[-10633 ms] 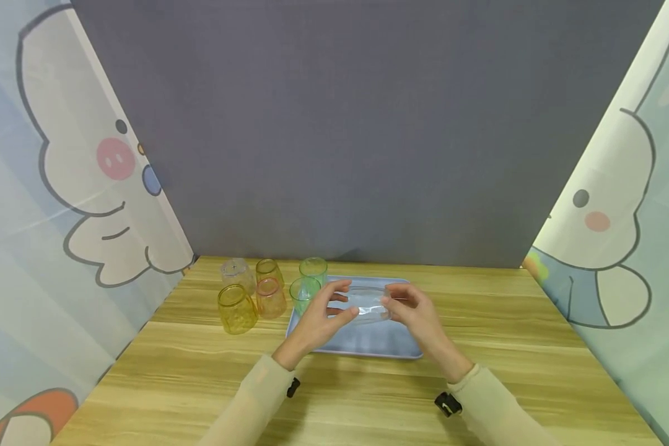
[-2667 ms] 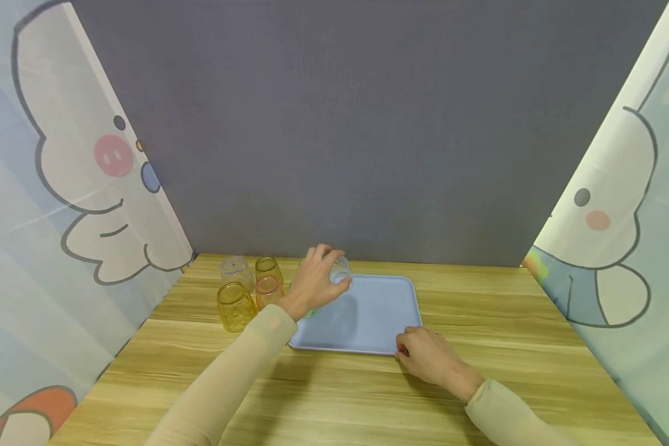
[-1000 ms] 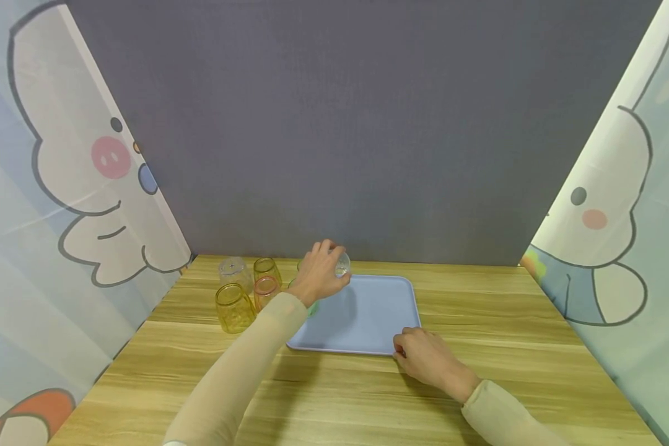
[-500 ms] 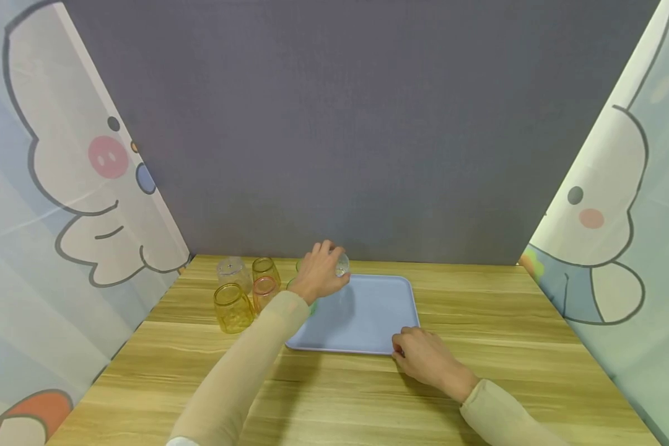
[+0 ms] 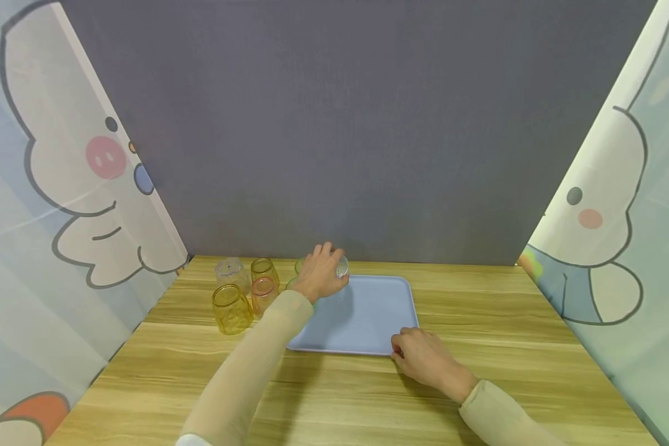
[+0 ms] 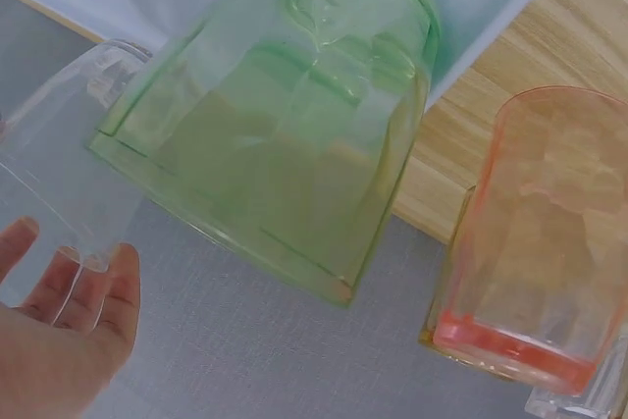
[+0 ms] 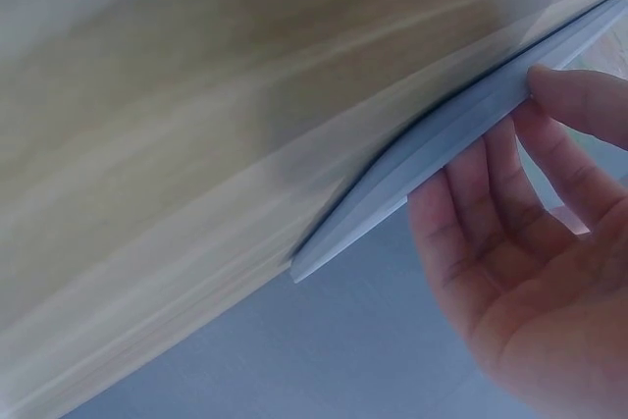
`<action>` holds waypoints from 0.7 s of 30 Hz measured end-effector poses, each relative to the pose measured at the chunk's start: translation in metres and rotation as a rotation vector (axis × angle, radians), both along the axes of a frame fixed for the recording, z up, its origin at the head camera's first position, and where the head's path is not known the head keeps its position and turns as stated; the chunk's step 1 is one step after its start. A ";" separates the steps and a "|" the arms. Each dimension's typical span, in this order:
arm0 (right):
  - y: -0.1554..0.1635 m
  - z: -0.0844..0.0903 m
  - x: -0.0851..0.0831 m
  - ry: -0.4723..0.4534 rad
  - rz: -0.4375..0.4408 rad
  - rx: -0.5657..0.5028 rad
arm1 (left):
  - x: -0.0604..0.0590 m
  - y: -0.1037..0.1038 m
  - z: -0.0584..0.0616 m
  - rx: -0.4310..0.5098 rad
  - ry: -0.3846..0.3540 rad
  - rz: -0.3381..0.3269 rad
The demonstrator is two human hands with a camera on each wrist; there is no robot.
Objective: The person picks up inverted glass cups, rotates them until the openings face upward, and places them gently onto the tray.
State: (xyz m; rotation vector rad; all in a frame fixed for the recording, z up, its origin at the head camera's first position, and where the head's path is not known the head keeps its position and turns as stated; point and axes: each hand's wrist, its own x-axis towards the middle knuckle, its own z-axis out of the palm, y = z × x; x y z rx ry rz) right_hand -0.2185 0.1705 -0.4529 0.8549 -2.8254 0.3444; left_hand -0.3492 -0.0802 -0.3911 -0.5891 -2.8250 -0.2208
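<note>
At the back left of the light blue tray (image 5: 376, 316), my left hand (image 5: 321, 275) holds a clear glass (image 5: 342, 267), its fingers curled round the side. The left wrist view shows that clear glass (image 6: 74, 134) beside a green glass (image 6: 275, 115). Two green glasses are mostly hidden behind my left hand in the head view. My right hand (image 5: 426, 359) pinches the tray's front right corner. The right wrist view has its thumb and fingertips on the tray's rim (image 7: 442, 134).
Left of the tray stand a yellow glass (image 5: 232, 310), a pink glass (image 5: 264, 296), a smaller amber glass (image 5: 264, 271) and a clear glass (image 5: 231, 275). A grey panel (image 5: 357, 136) rises behind the wooden table (image 5: 479, 316). Printed curtains (image 5: 50, 248) hang at both sides.
Earlier both hands held a clear glass over the tray. Since then my left hand carried it to the back left, and my right hand went to the front right corner. Little moved this last second.
</note>
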 end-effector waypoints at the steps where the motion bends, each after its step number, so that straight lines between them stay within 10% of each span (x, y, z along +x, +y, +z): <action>1: 0.000 0.000 0.000 0.000 -0.001 -0.001 | 0.000 0.000 0.000 -0.002 0.000 0.000; 21: 0.000 0.001 0.001 -0.008 0.014 -0.017 | -0.004 0.009 -0.003 -0.090 -0.047 0.018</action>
